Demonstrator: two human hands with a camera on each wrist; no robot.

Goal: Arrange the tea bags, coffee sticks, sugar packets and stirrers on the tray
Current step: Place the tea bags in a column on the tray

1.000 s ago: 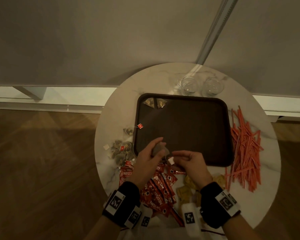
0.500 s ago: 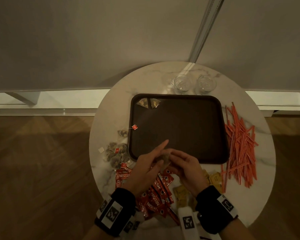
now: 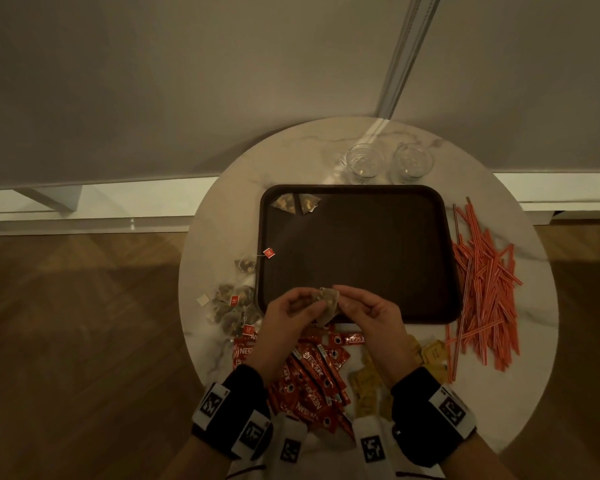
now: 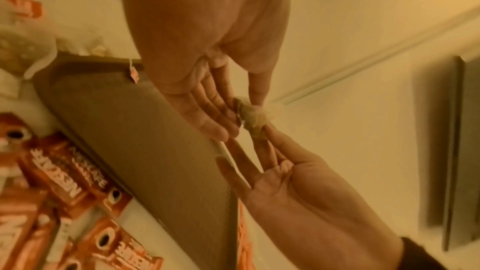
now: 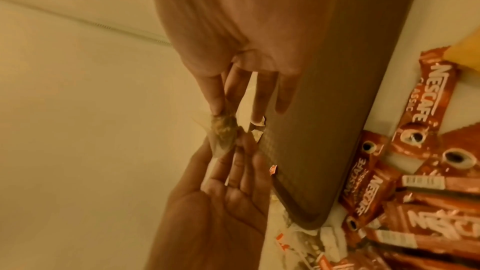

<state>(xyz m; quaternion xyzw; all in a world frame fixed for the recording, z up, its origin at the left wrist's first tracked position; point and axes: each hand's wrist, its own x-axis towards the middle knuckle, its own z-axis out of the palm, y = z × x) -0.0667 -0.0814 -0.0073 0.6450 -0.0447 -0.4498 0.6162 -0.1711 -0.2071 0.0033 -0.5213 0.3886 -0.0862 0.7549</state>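
Observation:
A dark brown tray [image 3: 378,258] lies on the round marble table, with two tea bags [image 3: 295,203] in its far left corner. Over the tray's near edge, my left hand [image 3: 314,306] and right hand [image 3: 342,301] pinch one tea bag [image 3: 327,304] between them. The wrist views show the same tea bag [image 4: 250,117] [image 5: 223,130] held between fingertips of both hands. Loose tea bags [image 3: 232,306] lie left of the tray. Red coffee sticks [image 3: 312,372] and yellow sugar packets [image 3: 368,386] lie under my wrists, and orange stirrers [image 3: 485,282] lie on the right.
Two empty glasses [image 3: 364,162] [image 3: 413,162] stand just behind the tray. One tea bag with a red tag [image 3: 268,252] lies against the tray's left rim. The table stands close to a pale wall, with wooden floor on both sides.
The tea bag has come up a little from the coffee sticks toward the tray's near edge. My left fingers, stretched out before, now close on the bag together with the right hand.

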